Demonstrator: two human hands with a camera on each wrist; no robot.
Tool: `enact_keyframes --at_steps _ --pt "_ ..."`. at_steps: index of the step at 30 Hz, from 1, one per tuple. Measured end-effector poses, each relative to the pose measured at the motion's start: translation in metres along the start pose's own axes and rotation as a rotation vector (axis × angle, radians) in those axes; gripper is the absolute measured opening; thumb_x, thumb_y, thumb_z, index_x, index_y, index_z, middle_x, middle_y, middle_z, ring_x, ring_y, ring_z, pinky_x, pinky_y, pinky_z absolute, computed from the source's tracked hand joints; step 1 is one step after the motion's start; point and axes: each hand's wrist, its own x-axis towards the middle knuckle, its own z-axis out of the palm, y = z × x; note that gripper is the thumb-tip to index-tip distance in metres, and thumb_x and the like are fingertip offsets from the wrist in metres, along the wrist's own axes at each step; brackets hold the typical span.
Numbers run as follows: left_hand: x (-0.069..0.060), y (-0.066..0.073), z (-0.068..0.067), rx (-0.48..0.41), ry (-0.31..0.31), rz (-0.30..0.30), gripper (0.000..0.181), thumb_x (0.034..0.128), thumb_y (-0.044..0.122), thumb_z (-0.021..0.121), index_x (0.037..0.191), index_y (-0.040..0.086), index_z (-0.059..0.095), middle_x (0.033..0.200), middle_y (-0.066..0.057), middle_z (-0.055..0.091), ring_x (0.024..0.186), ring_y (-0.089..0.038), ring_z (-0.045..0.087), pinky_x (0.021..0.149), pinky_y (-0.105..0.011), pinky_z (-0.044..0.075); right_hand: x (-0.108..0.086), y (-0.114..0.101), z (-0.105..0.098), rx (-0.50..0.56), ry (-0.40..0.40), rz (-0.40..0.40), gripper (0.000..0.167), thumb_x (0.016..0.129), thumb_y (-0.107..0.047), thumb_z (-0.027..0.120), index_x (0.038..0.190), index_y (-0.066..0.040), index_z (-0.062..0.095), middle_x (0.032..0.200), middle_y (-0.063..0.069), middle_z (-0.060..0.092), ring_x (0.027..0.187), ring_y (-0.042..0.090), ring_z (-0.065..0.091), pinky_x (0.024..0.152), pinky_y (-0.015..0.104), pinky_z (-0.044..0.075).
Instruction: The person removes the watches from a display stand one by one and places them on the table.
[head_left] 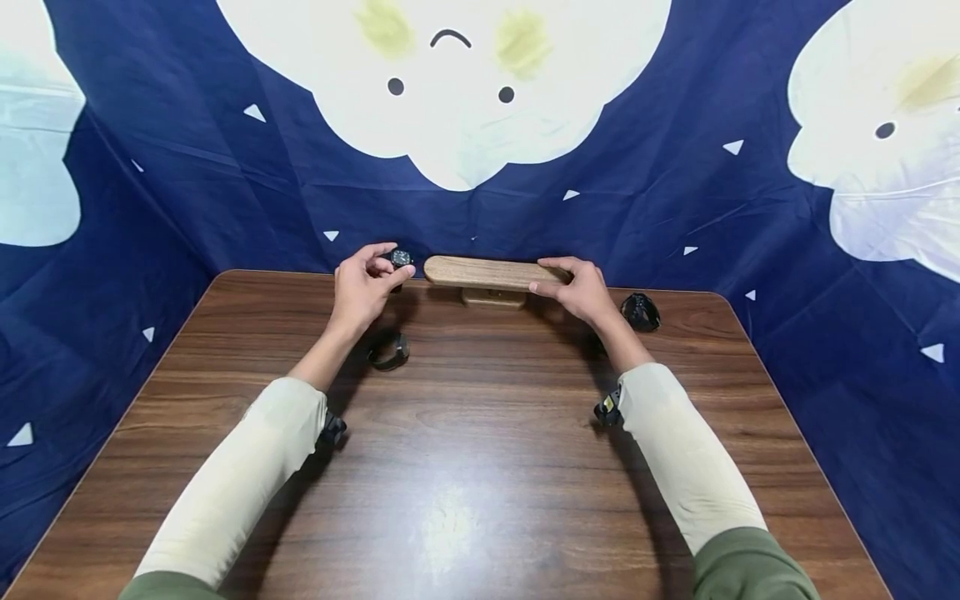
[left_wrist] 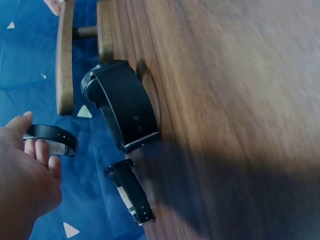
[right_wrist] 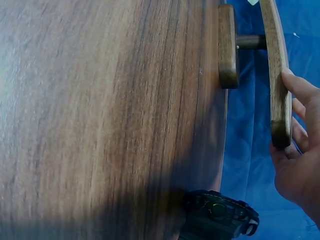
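Observation:
A wooden T-shaped stand (head_left: 480, 272) stands upright at the table's far edge, its long bar on a short post above an oblong base (head_left: 493, 298). My right hand (head_left: 583, 288) grips the right end of the bar, thumb on the near side. To the left of the bar, my left hand (head_left: 358, 290) holds a black-strapped watch (head_left: 402, 258) between thumb and fingers, raised off the table. The same watch (left_wrist: 52, 136) shows its strap side-on in the left wrist view. Two more black-strapped watches, a large one (left_wrist: 127, 105) and a smaller one (left_wrist: 131, 192), rest on the table.
A chunky black watch (head_left: 641, 312) lies on the brown wooden table (head_left: 480, 400) near the back right, beyond my right wrist. Behind the table hangs a dark blue cloth (head_left: 247, 200) with white clouds. Black wrist cameras sit at both sleeve cuffs.

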Motion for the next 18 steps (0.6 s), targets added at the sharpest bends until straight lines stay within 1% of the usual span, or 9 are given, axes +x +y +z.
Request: enact_keyframes --at_steps 5,8,11,15,18 --pt "-0.0027 -0.0002 -0.0058 -0.009 0.019 0.002 0.051 0.0794 0.03 0.091 0.123 0.01 0.074 0.078 -0.002 0.071 0.068 -0.003 0.059 0.069 -0.014 0.048 -0.0016 0.0031 -0.0013 0.094 0.022 0.017 0.061 0.077 -0.039 0.091 0.133 -0.025 0.071 0.143 0.002 0.063 0.138 0.023 0.051 0.114 0.042 0.042" --pt "-0.004 -0.001 -0.0082 -0.047 0.037 0.007 0.051 0.0776 0.032 0.092 0.121 0.01 0.075 0.076 -0.002 0.071 0.068 -0.004 0.061 0.068 -0.015 0.049 -0.0024 0.0044 -0.0019 0.136 0.036 0.016 0.063 0.077 -0.035 0.092 0.135 -0.024 0.07 0.142 0.0 0.065 0.137 0.02 0.054 0.113 0.04 0.044" --pt "-0.0052 -0.0024 -0.0088 -0.103 0.061 0.015 0.052 0.0754 0.031 0.094 0.118 0.008 0.076 0.075 -0.003 0.071 0.068 -0.003 0.063 0.066 -0.015 0.051 -0.0024 0.0058 -0.0018 0.175 0.049 0.007 0.064 0.077 -0.031 0.093 0.136 -0.02 0.069 0.139 0.001 0.067 0.134 0.019 0.057 0.111 0.038 0.046" --pt "-0.0068 -0.0037 -0.0078 -0.192 0.101 0.03 0.05 0.0727 0.021 0.096 0.114 0.002 0.076 0.077 -0.012 0.071 0.069 -0.006 0.063 0.065 -0.014 0.051 -0.003 0.0079 -0.0011 0.199 0.061 0.001 0.064 0.076 -0.029 0.093 0.135 -0.019 0.069 0.137 0.001 0.068 0.13 0.018 0.06 0.109 0.036 0.048" --pt "-0.0089 -0.0007 -0.0076 -0.208 0.141 0.065 0.046 0.0709 0.013 0.096 0.111 0.0 0.077 0.084 -0.021 0.069 0.075 -0.014 0.063 0.068 -0.016 0.052 -0.0039 0.0093 -0.0007 0.19 0.068 0.003 0.063 0.076 -0.03 0.093 0.134 -0.02 0.07 0.135 0.0 0.069 0.128 0.017 0.06 0.109 0.036 0.047"
